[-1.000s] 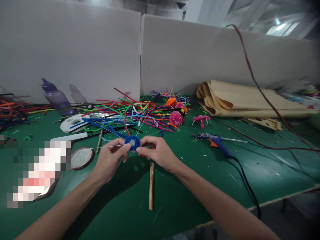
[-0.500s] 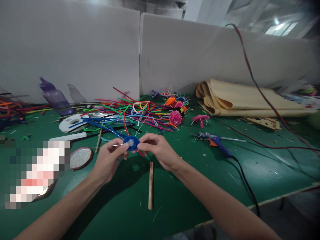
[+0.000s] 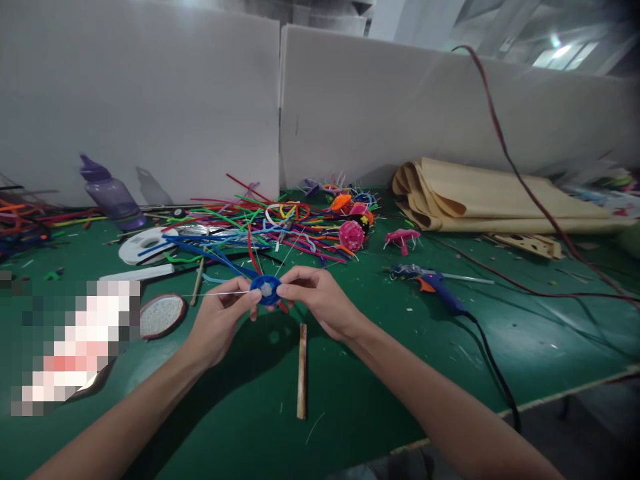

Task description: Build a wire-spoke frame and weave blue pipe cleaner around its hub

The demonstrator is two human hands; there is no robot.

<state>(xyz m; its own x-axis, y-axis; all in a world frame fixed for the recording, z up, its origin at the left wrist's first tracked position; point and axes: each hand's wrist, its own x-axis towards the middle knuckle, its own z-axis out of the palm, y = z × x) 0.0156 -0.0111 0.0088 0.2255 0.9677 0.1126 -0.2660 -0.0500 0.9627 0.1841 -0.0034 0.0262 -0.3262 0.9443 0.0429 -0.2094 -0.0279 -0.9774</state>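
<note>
A small blue round disc (image 3: 265, 289) with a whitish lump at its centre is held above the green table (image 3: 380, 373) between both hands. My left hand (image 3: 220, 320) pinches its left edge with closed fingers. My right hand (image 3: 315, 300) pinches its right edge, fingers also closed. Thin pale strands stick out sideways from the disc, and a red piece pokes out beneath it. A wooden stick (image 3: 302, 371) lies on the table just below the hands.
A pile of coloured pipe cleaners (image 3: 260, 223) and pink and orange craft flowers (image 3: 351, 235) lies behind. A blue glue gun (image 3: 434, 283) with a black cord lies right. Also present: purple bottle (image 3: 110, 195), white reel (image 3: 145, 245), round lid (image 3: 161, 315), folded tan paper (image 3: 490, 200), white back boards.
The hands and blue disc have barely shifted; the disc has turned slightly between the fingers and sits a touch lower than half a second ago.
</note>
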